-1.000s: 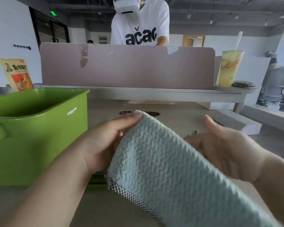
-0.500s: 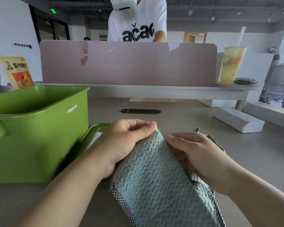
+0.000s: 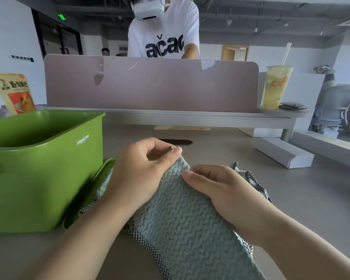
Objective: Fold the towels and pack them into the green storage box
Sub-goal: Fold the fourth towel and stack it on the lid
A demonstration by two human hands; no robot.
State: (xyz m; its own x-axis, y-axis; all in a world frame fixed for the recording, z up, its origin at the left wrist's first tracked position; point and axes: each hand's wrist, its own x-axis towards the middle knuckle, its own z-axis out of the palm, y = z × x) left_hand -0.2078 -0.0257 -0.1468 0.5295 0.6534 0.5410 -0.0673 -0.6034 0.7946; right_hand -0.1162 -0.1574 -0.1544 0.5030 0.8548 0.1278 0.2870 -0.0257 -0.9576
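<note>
A pale green towel point(image 3: 182, 225) with a black-and-white checked hem runs from the table's middle down toward me. My left hand point(image 3: 141, 174) pinches its far end between thumb and fingers. My right hand point(image 3: 220, 190) lies on top of the towel just to the right, fingers closed over the cloth. More checked-edged towel point(image 3: 251, 178) shows under my right hand. The green storage box point(image 3: 38, 178) stands open at the left, its inside hidden from here. Its green lid point(image 3: 101, 174) lies flat against the box's right side, partly under the towel.
A pink divider panel point(image 3: 150, 85) closes off the far edge of the table, with a person in a white T-shirt behind it. A snack bag point(image 3: 14, 91) stands behind the box. A yellow drink cup point(image 3: 276, 87) and a white carton point(image 3: 283, 152) are at the right.
The towel has come down from mid-air onto the table. My right hand has moved from beside it onto its top, and my left hand has closed on the far end.
</note>
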